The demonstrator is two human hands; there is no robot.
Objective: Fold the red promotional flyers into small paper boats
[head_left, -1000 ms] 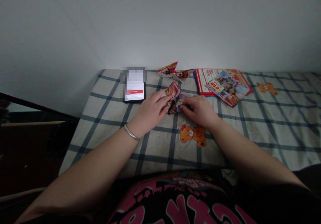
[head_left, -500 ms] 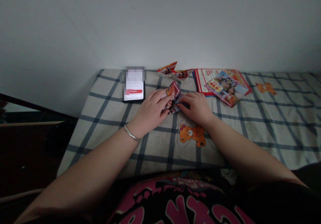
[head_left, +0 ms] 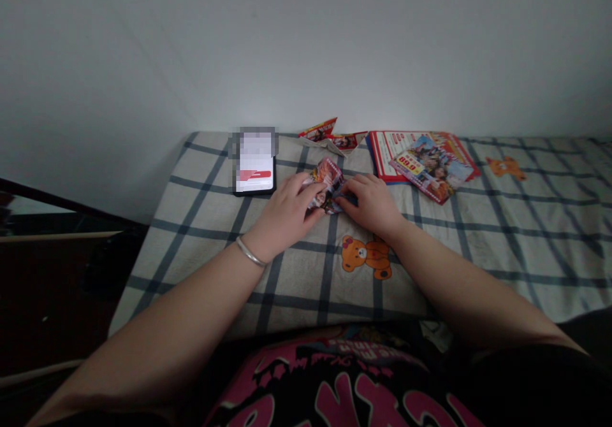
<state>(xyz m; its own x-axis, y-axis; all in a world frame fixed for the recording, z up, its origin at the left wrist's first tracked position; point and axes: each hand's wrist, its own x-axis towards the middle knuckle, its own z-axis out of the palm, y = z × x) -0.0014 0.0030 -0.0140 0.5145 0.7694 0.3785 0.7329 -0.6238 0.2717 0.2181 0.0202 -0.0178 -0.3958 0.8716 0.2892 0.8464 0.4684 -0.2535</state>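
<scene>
Between my hands, low over the checked cloth, is a small folded printed flyer (head_left: pixel 327 176) in red, purple and blue. My left hand (head_left: pixel 292 209), with a silver bangle on its wrist, grips the flyer's left side between thumb and fingers. My right hand (head_left: pixel 371 201) pinches its right side, its fingers curled; part of the paper is hidden under both hands. Just beyond the flyer stands a folded paper shape (head_left: pixel 345 143) with red printed faces and pale edges.
A lit phone (head_left: pixel 256 166) lies to the left of my hands. At the right, a colourful flyer (head_left: pixel 434 167) marked 89.9 overlaps a stack of red-bordered sheets (head_left: pixel 385 171). The checked cloth (head_left: pixel 201 255) with printed bears reaches the wall (head_left: pixel 306 44) behind.
The flyer in my hands has been turned and flattened slightly, so more of its printed face shows. My hands shifted only a little; the other things stayed put.
</scene>
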